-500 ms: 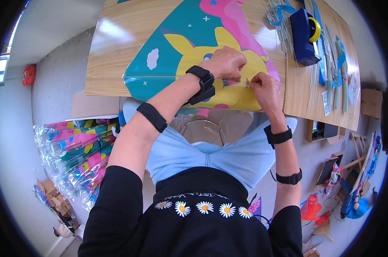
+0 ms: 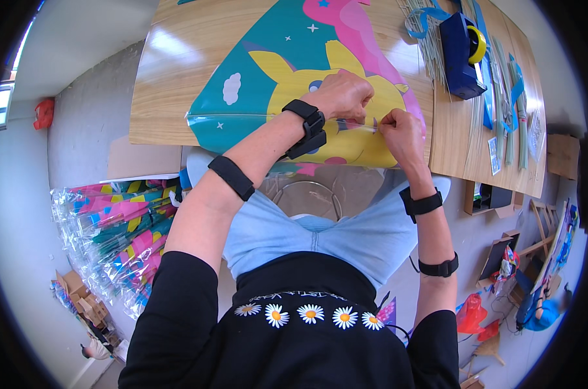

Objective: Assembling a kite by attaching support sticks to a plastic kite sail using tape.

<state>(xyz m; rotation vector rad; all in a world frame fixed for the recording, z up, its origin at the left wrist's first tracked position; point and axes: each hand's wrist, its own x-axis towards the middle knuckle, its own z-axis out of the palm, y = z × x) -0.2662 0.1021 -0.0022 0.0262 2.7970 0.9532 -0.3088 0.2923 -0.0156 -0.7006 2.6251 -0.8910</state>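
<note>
A large printed sheet (image 2: pixel 226 91), shaped like a kite sail, lies over the table's near edge, teal and pink with a big yellow cartoon animal. A thin pale line, a rod or a crease, crosses its teal part towards my hands. My left hand (image 2: pixel 341 97) is closed above the yellow figure, fingers curled down and mostly hidden. To its right and slightly nearer, my right hand (image 2: pixel 401 133) is pinched over the yellow area. Something small and thin shows at its fingertips, too fine to name. Both hands are close together but apart.
On the wooden table (image 2: pixel 161 71) at right stand a blue tape dispenser (image 2: pixel 459 58) with yellow tape, bundles of thin rods (image 2: pixel 498 123) and blue ribbon (image 2: pixel 517 91). Plastic-wrapped colourful packages (image 2: pixel 112 227) are piled at left. Cardboard boxes (image 2: pixel 86 301) and a red bag (image 2: pixel 470 314) lie around the floor.
Almost nothing differs. My right hand has shifted very slightly, and my left hand keeps its place on the sheet.
</note>
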